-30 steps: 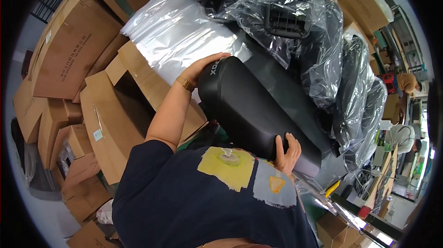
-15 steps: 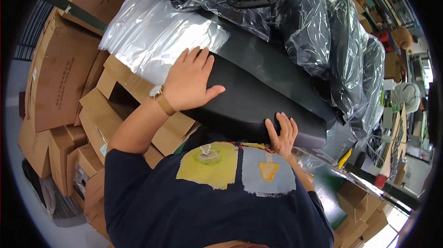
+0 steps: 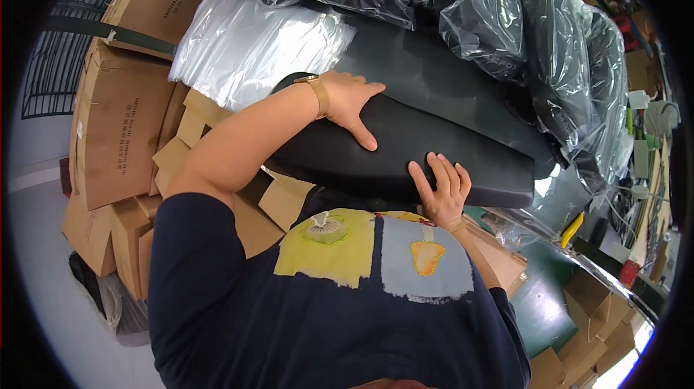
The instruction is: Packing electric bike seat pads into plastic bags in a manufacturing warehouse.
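A long black padded seat (image 3: 463, 150) lies across the bench in front of me, its rounded end at left and its squared end at right. My left hand (image 3: 345, 102) rests on its upper left part, thumb spread over the top and fingers reaching toward the far edge. On the near side, right of the middle, my right hand (image 3: 442, 190) lies against the seat with fingers apart on its top. Its palm side is hidden. Beyond the seat, a stack of clear plastic bags (image 3: 246, 45) lies on the dark bench surface (image 3: 405, 56).
Black parts wrapped in clear plastic (image 3: 481, 24) line the far side and right of the bench. Cardboard boxes (image 3: 119, 125) stand at left, with open cartons (image 3: 285, 201) close below the seat. A yellow-handled tool (image 3: 572, 230) sits at the right bench edge.
My left hand has slid right along the seat from its left end, which now shows behind my wrist. My right hand stays on the near side. The view has shifted slightly.
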`<control>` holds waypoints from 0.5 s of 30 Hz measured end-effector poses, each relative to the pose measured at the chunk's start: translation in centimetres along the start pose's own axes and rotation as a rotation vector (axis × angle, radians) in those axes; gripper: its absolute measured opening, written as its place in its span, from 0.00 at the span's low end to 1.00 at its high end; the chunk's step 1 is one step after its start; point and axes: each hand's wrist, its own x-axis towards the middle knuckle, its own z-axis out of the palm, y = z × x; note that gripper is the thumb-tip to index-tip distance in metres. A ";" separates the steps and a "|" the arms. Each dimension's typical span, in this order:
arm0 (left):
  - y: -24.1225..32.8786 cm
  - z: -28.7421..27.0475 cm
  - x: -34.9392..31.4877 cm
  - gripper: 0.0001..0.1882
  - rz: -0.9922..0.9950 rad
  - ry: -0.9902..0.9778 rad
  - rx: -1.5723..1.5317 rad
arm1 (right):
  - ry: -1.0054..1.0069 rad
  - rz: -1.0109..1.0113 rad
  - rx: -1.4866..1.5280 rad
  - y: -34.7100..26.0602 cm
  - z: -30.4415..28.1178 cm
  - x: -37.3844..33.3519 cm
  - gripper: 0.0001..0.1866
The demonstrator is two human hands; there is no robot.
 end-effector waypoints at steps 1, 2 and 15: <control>0.0 0.2 0.1 0.60 -0.003 -0.015 0.010 | 0.020 -0.018 -0.019 -0.1 0.2 -0.3 0.29; 0.0 0.4 0.0 0.56 0.029 -0.002 0.020 | 0.039 -0.037 -0.038 -0.1 0.3 -0.5 0.28; -0.7 1.5 -1.0 0.59 0.215 0.099 0.075 | 0.032 0.041 0.016 0.6 0.2 -0.7 0.29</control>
